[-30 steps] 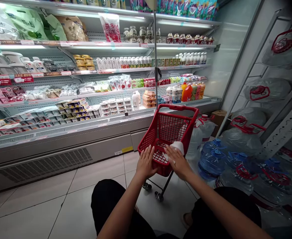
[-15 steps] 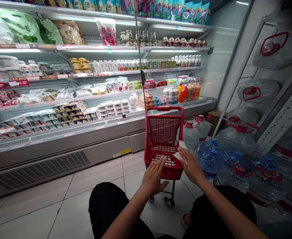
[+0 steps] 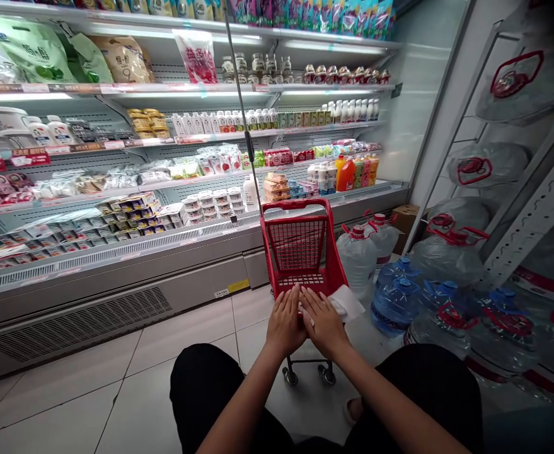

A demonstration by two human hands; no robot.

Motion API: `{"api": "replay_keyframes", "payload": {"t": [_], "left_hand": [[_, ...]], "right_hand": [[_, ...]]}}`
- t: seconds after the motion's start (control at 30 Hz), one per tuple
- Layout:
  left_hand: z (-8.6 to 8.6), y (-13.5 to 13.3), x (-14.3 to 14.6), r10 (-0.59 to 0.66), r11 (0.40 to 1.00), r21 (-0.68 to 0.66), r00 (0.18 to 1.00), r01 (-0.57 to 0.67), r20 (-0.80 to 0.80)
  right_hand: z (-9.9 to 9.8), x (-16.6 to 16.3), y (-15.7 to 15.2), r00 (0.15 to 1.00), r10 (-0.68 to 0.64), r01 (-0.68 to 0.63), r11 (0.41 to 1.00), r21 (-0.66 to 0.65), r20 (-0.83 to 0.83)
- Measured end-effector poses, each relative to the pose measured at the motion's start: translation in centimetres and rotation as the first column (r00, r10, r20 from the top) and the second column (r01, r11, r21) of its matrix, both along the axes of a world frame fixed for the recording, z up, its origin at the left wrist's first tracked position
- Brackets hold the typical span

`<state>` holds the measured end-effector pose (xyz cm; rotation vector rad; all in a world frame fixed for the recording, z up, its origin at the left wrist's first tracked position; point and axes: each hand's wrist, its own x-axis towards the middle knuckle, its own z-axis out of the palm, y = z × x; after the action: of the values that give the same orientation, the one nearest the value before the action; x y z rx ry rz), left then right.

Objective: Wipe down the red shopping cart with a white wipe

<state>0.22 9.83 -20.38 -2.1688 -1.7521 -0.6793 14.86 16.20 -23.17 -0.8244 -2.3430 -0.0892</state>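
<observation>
A small red shopping cart point(image 3: 298, 243) stands in front of my knees, its front rim partly covered by my hands. My left hand point(image 3: 286, 321) lies over the near rim with fingers stretched and side by side. Touching it at the fingertips, my right hand point(image 3: 324, 321) holds a white wipe point(image 3: 350, 302) beneath its fingers; the loose end sticks out to the right, past the cart's side. Both palms face down, so the spots where they touch the cart are hidden.
A chilled display case point(image 3: 210, 239) with yogurt cups, bottles and pouches runs along the back and left. Large water jugs point(image 3: 394, 290) crowd the floor on the right, beside a white metal rack point(image 3: 517, 214). A thin pole point(image 3: 244, 113) rises from the cart's back left.
My hands have come together at the cart's near rim; the right one moved left with the white wipe. The cart has shifted and turned slightly to the left.
</observation>
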Motion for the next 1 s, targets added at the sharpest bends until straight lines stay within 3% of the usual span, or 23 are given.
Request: {"api": "replay_keyframes", "payload": {"t": [0.1, 0.2, 0.33, 0.43, 0.57, 0.7, 0.8, 0.87, 1.0], "left_hand": [[-0.1, 0.0, 0.8, 0.004, 1.000, 0.012, 1.000, -0.004, -0.011], [0.1, -0.5, 1.0, -0.040, 0.999, -0.018, 0.999, 0.040, -0.021], [1.0, -1.0, -0.2, -0.148, 0.986, -0.088, 0.988, 0.143, -0.045], [1.7, -0.8, -1.6, -0.142, 0.986, -0.093, 0.988, 0.135, -0.068], [1.0, -0.1, -1.9, -0.040, 0.998, -0.055, 0.999, 0.040, 0.000], [-0.7, 0.3, -0.1, 0.009, 1.000, -0.013, 0.997, -0.009, 0.071], [-1.1, 0.3, 0.5, 0.014, 1.000, 0.004, 0.997, -0.014, 0.081], [-0.8, 0.2, 0.2, -0.010, 1.000, -0.005, 0.997, 0.010, 0.077], [0.1, 0.1, -0.8, -0.052, 0.997, -0.045, 0.997, 0.054, 0.057]], "right_hand": [[-0.1, -0.1, -0.2, 0.999, 0.038, -0.038, 0.999, 0.001, -0.008], [-0.3, 3.2, 0.6, 0.998, 0.054, -0.054, 0.998, -0.020, 0.013], [-0.7, 9.0, 3.0, 0.998, -0.059, 0.060, 0.996, -0.062, 0.018], [-1.1, 10.8, 4.1, 0.991, -0.132, 0.130, 0.989, -0.073, -0.014], [-1.4, 8.1, 2.1, 0.989, -0.131, 0.124, 0.988, -0.091, -0.069], [-1.1, 2.8, -2.3, 0.998, -0.015, 0.010, 0.996, -0.085, -0.061], [-0.8, 0.8, -4.4, 0.999, 0.024, -0.027, 0.996, -0.090, -0.033], [-1.0, 1.5, -4.3, 0.999, 0.045, -0.045, 0.995, -0.086, 0.003], [-2.1, 6.3, -1.5, 0.999, 0.029, -0.027, 0.998, -0.059, 0.034]]}}
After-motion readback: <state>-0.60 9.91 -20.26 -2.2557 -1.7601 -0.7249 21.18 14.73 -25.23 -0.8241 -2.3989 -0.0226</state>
